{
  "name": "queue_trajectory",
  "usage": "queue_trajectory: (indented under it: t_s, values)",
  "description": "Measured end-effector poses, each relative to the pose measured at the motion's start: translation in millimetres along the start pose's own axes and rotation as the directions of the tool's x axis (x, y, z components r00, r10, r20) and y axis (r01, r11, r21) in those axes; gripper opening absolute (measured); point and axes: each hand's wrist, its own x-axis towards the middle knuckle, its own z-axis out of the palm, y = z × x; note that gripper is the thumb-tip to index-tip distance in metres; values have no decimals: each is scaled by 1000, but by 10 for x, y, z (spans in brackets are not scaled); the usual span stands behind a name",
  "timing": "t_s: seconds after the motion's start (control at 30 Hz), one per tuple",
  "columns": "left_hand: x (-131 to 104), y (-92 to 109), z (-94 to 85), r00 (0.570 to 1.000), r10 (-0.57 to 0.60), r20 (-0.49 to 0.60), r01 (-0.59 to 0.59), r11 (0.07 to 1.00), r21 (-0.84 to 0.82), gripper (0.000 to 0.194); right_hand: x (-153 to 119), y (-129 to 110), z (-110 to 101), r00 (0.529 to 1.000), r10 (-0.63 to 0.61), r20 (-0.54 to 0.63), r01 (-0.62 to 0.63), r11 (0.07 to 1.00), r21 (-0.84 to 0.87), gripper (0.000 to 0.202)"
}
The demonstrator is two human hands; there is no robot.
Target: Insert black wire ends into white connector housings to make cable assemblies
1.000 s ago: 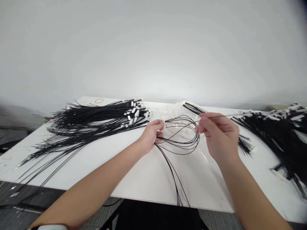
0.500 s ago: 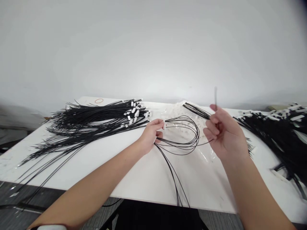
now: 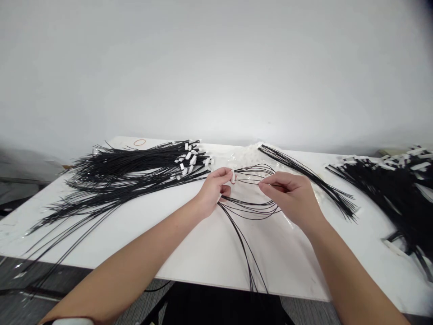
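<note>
My left hand (image 3: 214,192) pinches a small white connector (image 3: 233,176) over the middle of the table. From the connector several thin black wires (image 3: 257,215) loop out to the right and back under the fingers, and their loose ends hang down past the table's front edge. My right hand (image 3: 291,196) is at the right side of the loop, thumb and forefinger pressed together on a thin black wire near the connector. The rest of that wire is partly hidden by the hand.
A large pile of black wires with white connectors (image 3: 135,167) covers the left of the white table (image 3: 135,239). Behind my right hand lie a loose wire bundle (image 3: 311,176) and clear bags of white parts (image 3: 246,155). Another dark pile (image 3: 392,189) fills the right side.
My right hand has come left and turned palm down, bringing the wire in toward the connector. It uncovers the loose bundle behind. My left hand has barely moved.
</note>
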Motion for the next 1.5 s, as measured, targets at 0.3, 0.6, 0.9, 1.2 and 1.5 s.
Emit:
queue_trajectory:
  t_s: [0.3,0.6,0.9,1.2,1.5]
  values:
    - [-16,8,5,1000,1,5,-1,1000,12,24,-11,-22,34,1000,3,-2,-3,1000,-25,6]
    - [-16,14,10,1000,5,-3,-5,1000,-10,22,-29,-87,-24,992,-80,93,92,987,-132,10]
    - [-10,12,13,1000,10,-19,-10,1000,-12,22,-13,-6,18,962,-271,41,273,939,-207,10]
    - [-7,3,15,999,38,-28,-38,999,22,21,5,134,89,807,-590,-27,523,735,-431,7]
    - [-36,-36,50,999,28,38,-29,999,22,21,-7,191,148,643,-756,120,615,417,-669,7]
